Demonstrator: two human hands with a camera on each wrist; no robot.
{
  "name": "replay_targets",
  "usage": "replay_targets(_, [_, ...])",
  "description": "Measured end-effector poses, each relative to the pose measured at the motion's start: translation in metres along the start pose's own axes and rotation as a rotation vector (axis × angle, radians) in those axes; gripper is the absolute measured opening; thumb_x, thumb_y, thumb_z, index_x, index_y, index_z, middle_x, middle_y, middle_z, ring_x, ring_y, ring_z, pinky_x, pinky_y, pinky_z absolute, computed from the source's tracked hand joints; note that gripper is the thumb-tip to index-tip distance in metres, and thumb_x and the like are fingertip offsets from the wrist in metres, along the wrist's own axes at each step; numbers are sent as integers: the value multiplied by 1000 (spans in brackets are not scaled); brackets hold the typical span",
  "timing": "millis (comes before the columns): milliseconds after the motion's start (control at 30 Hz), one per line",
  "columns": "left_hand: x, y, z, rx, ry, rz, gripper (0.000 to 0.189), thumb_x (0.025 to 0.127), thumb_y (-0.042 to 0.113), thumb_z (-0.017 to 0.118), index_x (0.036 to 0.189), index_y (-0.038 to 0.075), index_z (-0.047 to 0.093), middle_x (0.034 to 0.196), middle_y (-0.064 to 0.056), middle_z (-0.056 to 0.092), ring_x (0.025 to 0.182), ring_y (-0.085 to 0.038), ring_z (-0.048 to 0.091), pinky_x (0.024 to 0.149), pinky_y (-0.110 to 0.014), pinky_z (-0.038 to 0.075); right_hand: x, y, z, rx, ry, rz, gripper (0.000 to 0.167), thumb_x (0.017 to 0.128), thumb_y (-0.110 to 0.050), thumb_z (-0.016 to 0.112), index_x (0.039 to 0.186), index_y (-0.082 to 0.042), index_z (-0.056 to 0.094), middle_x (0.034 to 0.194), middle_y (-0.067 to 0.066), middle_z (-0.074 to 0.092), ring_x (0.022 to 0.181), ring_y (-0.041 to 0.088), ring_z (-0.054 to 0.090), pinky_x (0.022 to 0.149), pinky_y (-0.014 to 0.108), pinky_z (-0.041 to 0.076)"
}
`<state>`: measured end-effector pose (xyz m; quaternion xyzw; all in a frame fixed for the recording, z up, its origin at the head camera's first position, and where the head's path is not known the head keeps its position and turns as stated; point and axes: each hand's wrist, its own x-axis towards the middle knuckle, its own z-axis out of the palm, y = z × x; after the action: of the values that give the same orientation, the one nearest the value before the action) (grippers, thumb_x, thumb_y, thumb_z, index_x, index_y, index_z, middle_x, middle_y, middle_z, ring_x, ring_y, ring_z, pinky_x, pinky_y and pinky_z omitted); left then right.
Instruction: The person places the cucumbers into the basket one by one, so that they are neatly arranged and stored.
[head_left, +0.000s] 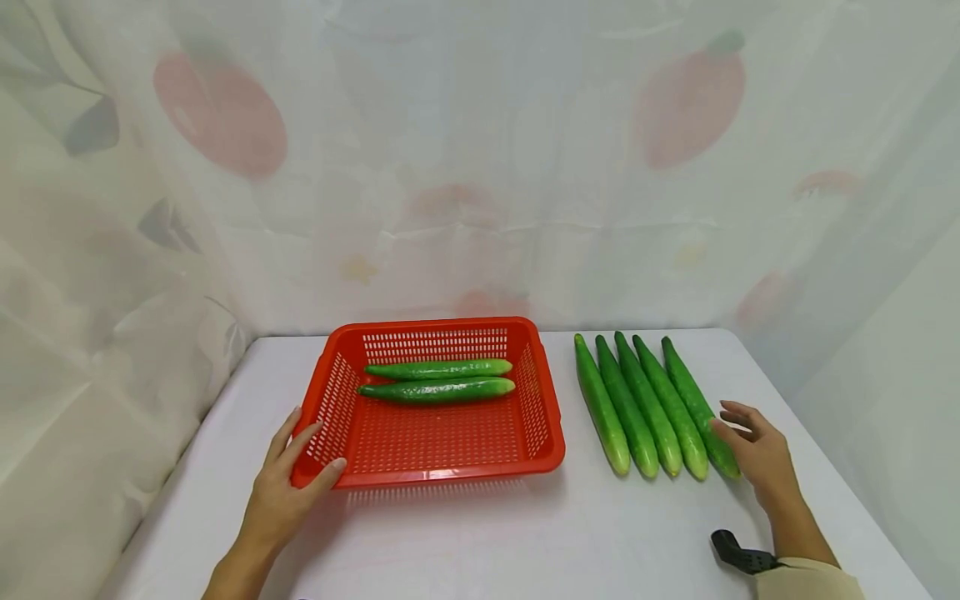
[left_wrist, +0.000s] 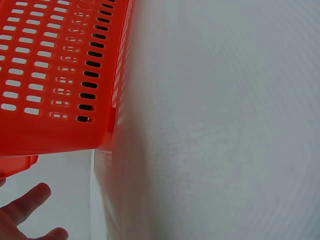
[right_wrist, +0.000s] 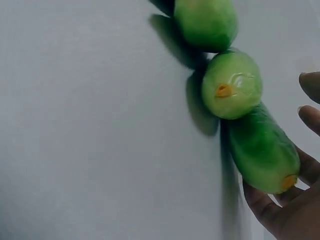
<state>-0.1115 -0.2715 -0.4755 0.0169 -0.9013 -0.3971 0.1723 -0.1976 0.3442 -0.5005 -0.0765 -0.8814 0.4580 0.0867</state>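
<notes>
A red plastic basket (head_left: 433, 475) with slotted walls holds two cucumbers (head_left: 442, 390) lying side by side at its back. At its left front corner is my left hand (head_left: 281, 500), fingers spread over the side rim and the thumb over the front rim. In the left wrist view, fingers (left_wrist: 30, 202) extend beside the red wall. Several cucumbers (head_left: 651, 408) lie in a row on the table to the right. My right hand (head_left: 761, 454) is at the rightmost cucumber (right_wrist: 265, 155), its thumb over it and its other fingers loosely bent beside it.
The white table (head_left: 570, 542) is bounded by a hanging printed sheet (head_left: 465, 167) at the back and pale sheeting along the sides. A black device (head_left: 741, 554) sits at my right wrist, by a beige sleeve (head_left: 810, 579).
</notes>
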Motion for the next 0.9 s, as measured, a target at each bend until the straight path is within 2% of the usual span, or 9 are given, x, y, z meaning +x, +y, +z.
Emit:
replay_targets(67, [0, 0, 0, -4, -2, -1, 65, 83, 31, 77, 138, 10, 52, 157, 3, 21, 138, -33, 26, 95, -65, 31, 0, 4, 2, 1, -7, -15, 59, 97, -39, 57, 141, 0, 44, 133, 24, 49, 115, 41, 49, 70, 8, 39])
replay_targets(200, [0, 0, 0, -6, -2, 0, 65, 83, 31, 77, 139, 9, 52, 157, 4, 21, 138, -33, 26, 95, -64, 31, 1, 11, 7, -17, -15, -38, 56, 97, -36, 58, 140, 0, 46, 132, 26, 49, 116, 44, 49, 71, 13, 40])
replay_targets(300, [-1, 1, 0, -4, -1, -1, 64, 83, 31, 77, 139, 9, 52, 157, 5, 20, 138, -33, 26, 95, -64, 32, 2, 14, 9, -39, -18, -39, 53, 97, -32, 59, 138, 0, 47, 131, 28, 49, 115, 44, 49, 76, 24, 42])
replay_targets(400, [-1, 1, 0, -4, -1, -4, 64, 83, 31, 77, 139, 10, 52, 157, 7, 20, 138, -33, 26, 95, -64, 31, 2, 15, 10, -45, -16, -16, 52, 98, -29, 59, 137, 1, 47, 131, 30, 48, 115, 47, 48, 85, 43, 43])
replay_targets(533, [-1, 1, 0, -3, -1, -2, 64, 83, 31, 77, 138, 10, 52, 157, 5, 21, 137, -33, 26, 94, -64, 31, 1, 13, 10, -44, -3, 25, 52, 98, -29, 57, 138, 3, 46, 132, 32, 46, 117, 50, 46, 92, 59, 37])
replay_targets(700, [-1, 1, -1, -8, -1, -4, 64, 83, 30, 77, 138, 10, 52, 157, 2, 21, 137, -33, 26, 95, -64, 31, 0, 12, 9, -60, -13, 37, 55, 98, -32, 58, 138, 3, 45, 132, 34, 46, 117, 51, 45, 92, 60, 37])
replay_targets(900, [-1, 2, -1, -12, -9, -12, 65, 83, 31, 77, 139, 10, 51, 157, 5, 20, 137, -33, 26, 95, -63, 32, 0, 10, 9, -99, -11, 31, 53, 97, -31, 59, 136, 2, 47, 128, 36, 49, 116, 51, 47, 92, 62, 36])
